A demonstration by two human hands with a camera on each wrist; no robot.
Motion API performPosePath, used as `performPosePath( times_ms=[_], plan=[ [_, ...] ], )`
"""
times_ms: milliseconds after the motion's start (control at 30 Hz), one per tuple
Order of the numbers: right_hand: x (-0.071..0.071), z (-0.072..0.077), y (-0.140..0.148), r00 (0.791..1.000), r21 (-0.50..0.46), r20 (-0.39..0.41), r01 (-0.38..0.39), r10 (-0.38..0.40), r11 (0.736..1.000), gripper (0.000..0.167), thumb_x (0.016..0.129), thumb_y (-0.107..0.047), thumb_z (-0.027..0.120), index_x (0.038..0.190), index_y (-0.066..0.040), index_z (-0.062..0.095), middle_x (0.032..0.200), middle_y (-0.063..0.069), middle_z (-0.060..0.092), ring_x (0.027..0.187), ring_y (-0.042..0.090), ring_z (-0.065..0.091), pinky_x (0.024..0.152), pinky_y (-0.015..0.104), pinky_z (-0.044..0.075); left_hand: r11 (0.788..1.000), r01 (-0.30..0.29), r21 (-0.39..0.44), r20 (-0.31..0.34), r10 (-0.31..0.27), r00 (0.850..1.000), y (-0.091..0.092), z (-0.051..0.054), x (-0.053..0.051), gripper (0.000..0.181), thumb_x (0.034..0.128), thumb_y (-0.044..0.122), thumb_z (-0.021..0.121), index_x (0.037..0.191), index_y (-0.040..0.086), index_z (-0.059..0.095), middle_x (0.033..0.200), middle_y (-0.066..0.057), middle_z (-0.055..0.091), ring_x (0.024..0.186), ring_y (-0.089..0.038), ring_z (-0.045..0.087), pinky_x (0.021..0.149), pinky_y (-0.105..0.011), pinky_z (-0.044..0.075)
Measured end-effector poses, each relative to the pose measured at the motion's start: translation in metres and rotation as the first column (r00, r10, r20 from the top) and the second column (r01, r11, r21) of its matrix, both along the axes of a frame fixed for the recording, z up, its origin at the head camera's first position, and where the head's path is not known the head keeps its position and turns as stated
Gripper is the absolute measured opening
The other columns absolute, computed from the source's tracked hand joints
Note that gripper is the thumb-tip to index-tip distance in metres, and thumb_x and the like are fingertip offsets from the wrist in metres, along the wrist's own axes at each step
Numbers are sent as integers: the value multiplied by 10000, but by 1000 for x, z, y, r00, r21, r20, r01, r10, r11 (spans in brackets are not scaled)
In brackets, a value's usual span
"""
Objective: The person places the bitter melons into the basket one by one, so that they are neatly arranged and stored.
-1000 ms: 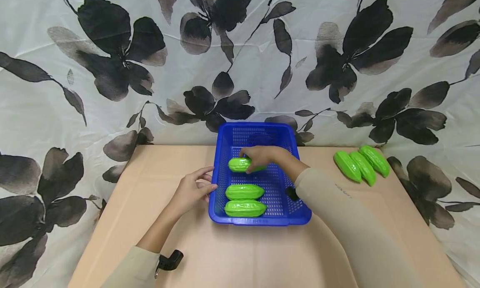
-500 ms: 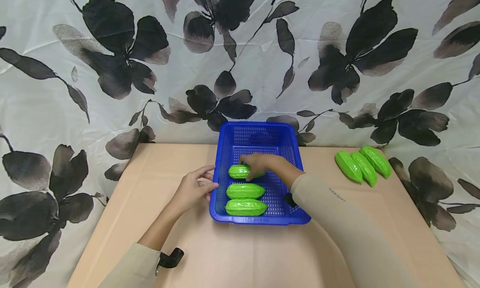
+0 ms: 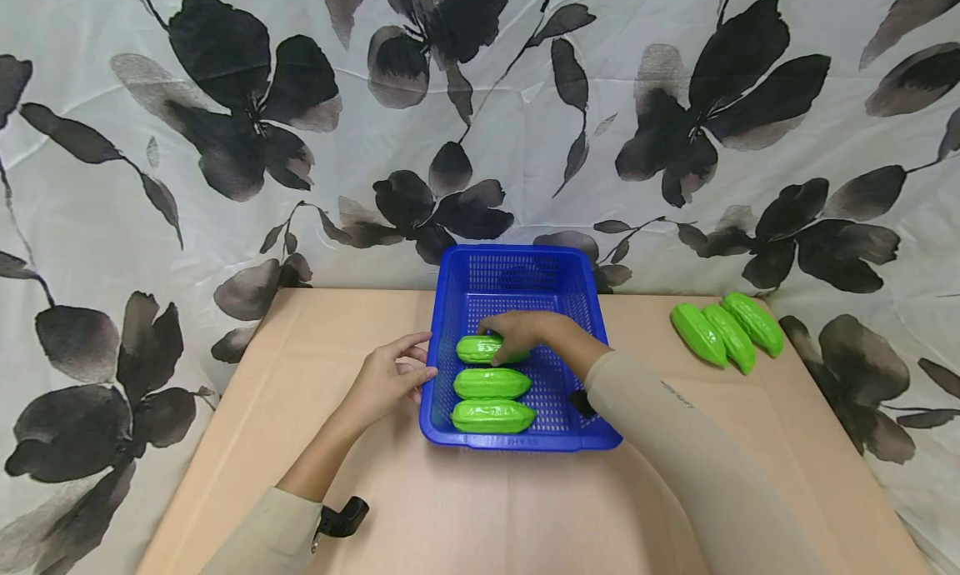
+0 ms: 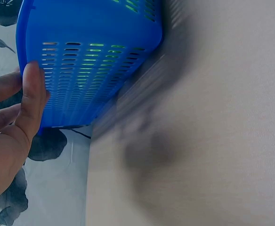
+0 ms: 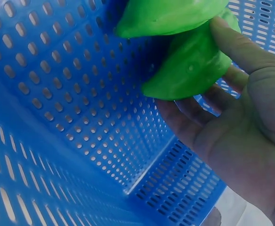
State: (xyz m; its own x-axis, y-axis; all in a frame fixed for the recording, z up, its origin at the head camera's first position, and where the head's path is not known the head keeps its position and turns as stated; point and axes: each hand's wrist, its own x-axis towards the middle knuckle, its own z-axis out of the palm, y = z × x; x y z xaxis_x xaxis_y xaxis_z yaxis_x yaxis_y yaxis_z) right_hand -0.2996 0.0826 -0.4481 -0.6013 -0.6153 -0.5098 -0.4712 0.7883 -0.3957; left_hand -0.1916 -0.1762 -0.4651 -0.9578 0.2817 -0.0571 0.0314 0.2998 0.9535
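My right hand [image 3: 517,335] reaches into a blue plastic basket [image 3: 600,375] and pinches a glossy, ribbed green star fruit [image 3: 474,349] at the back of a row. The right wrist view shows the thumb on one side of this star fruit [image 5: 189,68] and curled fingers on the other. Two more star fruits, a middle one [image 3: 491,383] and a front one [image 3: 493,417], lie crosswise in the basket. My left hand [image 3: 386,377] holds the basket's left rim, with a digit against the perforated outer wall [image 4: 69,70] in the left wrist view.
Three more green star fruits [image 3: 727,333] lie side by side on the light wooden table [image 3: 510,508] at the back right. A floral curtain [image 3: 540,142] hangs behind the table. A black wrist camera [image 3: 342,518] sits by the left cuff.
My right hand has moved slightly towards the front of the basket with the star fruit, closer to the other two. The left hand stays at the rim.
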Motion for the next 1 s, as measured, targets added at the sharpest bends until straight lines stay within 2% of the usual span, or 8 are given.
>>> performPosePath(
  times_ms=[233, 467, 700, 1000],
  plan=[
    [1, -2, 4, 1000, -29, 2, -19, 19, 999, 536, 962, -292, 745, 1439, -157, 544, 1416, 112, 588, 1352, 292, 532, 1187, 465, 443, 1000, 0, -2, -8, 0, 1000, 0, 1, 1, 597, 930, -5, 733, 1484, -11, 509, 1134, -229, 661, 627, -132, 673, 581, -401, 649],
    [3, -2, 4, 999, -35, 25, -27, 28, 999, 547, 971, -306, 732, 1460, -163, 533, 1420, 112, 586, 1355, 297, 529, 1190, 486, 438, 1000, 4, 0, -10, -4, 1000, -1, 1, 2, 595, 931, -10, 728, 1484, -12, 508, 1139, -233, 655, 633, -128, 677, 558, -323, 640],
    [4, -1, 4, 999, -38, 37, -35, 36, 999, 556, 974, -298, 727, 1474, -158, 526, 1432, 113, 579, 1369, 299, 520, 1200, 486, 429, 1000, 8, 10, -5, -8, 1000, -2, 0, 1, 596, 931, -15, 725, 1485, -18, 504, 1143, -240, 653, 633, -117, 675, 559, -322, 641],
    [4, 0, 3, 998, -40, 59, 6, -3, 999, 580, 979, -314, 721, 1501, -196, 499, 1501, 102, 532, 1429, 305, 467, 1232, 503, 387, 1000, 15, 22, -7, -15, 1000, -1, 1, 1, 598, 932, -7, 729, 1486, -16, 503, 1144, -246, 656, 633, -119, 679, 564, -333, 646]
  ],
)
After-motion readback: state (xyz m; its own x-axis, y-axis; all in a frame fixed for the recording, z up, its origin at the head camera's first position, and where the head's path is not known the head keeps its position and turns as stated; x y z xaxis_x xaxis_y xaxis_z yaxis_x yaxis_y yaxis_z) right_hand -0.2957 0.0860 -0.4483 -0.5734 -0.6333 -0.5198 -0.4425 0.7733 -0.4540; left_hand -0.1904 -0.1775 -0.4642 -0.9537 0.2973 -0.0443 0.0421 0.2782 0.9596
